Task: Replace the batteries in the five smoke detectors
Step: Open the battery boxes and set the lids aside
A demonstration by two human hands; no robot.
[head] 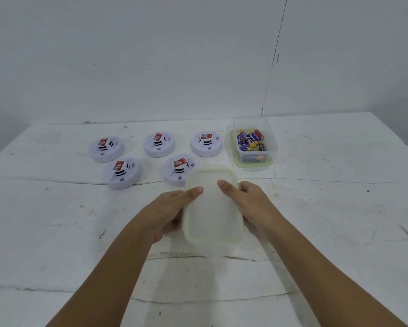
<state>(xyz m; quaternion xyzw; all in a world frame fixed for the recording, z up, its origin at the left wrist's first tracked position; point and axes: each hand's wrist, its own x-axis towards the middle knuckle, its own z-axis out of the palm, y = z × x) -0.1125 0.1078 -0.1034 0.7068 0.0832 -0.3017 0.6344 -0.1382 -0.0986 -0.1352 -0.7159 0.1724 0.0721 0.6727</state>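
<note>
Left hand (172, 208) and right hand (250, 204) grip translucent green-rimmed plastic lid (212, 208), thumbs on top; five white round smoke detectors (159, 143) beyond, labels unreadable.

The five smoke detectors (159, 144) are showing white with red labels and black slits. The lidded container (212, 208) is looking translucent with a pale green rim. The batteries (251, 142) are showing blue, yellow, red and black.

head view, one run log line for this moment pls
both hands hold lidded container | five detectors untouched | battery tub open
</note>
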